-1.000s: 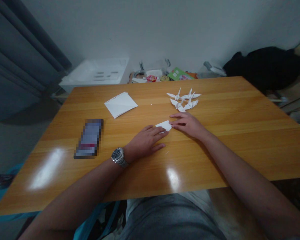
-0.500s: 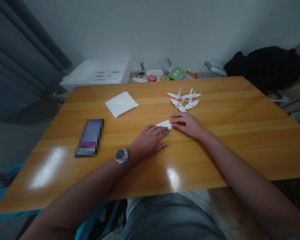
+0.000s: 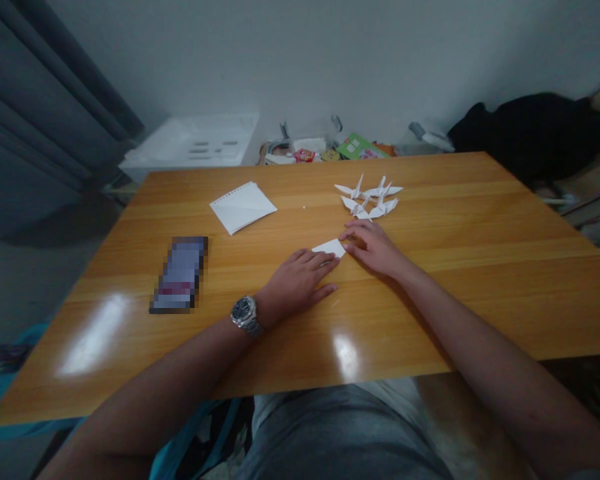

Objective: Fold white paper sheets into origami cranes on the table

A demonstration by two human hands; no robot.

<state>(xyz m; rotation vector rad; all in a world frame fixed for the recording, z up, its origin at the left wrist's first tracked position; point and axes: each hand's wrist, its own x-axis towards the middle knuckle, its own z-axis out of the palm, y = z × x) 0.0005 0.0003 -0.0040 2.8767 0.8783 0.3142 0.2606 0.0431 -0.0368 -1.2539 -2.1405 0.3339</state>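
A small folded white paper (image 3: 331,247) lies on the wooden table. My left hand (image 3: 303,279), with a metal watch (image 3: 245,311) on its wrist, rests flat over the paper's near left part, fingers stretched out; that part is hidden. At the paper's right tip is my right hand (image 3: 373,247), its fingers loosely curved and apart. Its fingertips are at the paper's edge; whether they touch it I cannot tell. Just beyond the right hand stand several white paper cranes (image 3: 370,200), grouped close together.
White sheets with a perforated edge (image 3: 243,208) lie at the back left of the table (image 3: 455,267). A phone with a blurred screen (image 3: 180,275) is left of my left hand. Behind the table are a white tray (image 3: 195,143), a green packet (image 3: 360,147) and a black cloth (image 3: 530,137).
My right hand has shifted slightly up and away from the paper's right end, baring more of it. My left hand has stayed in place.
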